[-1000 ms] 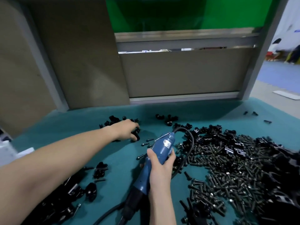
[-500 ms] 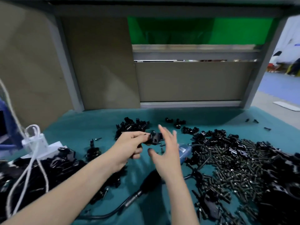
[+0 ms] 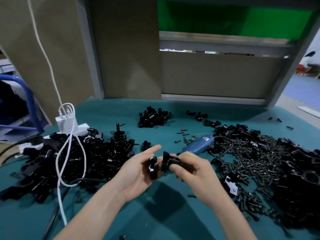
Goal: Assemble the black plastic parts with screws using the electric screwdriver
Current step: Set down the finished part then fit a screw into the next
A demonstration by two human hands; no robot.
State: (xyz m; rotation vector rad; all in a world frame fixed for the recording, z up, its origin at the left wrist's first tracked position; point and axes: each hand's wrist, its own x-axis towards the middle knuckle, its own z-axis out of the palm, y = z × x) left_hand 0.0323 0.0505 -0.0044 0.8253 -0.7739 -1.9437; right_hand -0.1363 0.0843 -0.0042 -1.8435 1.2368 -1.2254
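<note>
In the head view the left hand [image 3: 136, 172] pinches a small black part [image 3: 153, 168], index finger straight. The right hand [image 3: 194, 168] curls round a second black part [image 3: 168, 161] just beside it, and the two seem not yet mated, though blur hides the joint. The electric screwdriver [image 3: 199, 145] lies ungripped on the teal table [image 3: 155, 213] just beyond the hands, so joining and screwing probably all lie ahead. Loose screws [image 3: 251, 153] heap at right, and a white cable [image 3: 69, 153] loops over the spare pieces [image 3: 43, 160] at left, a possible snag.

Your head-worn camera looked forward and down over the teal table [image 3: 107, 111]. It sat close above your left hand [image 3: 136, 172] and right hand [image 3: 194, 170].
</note>
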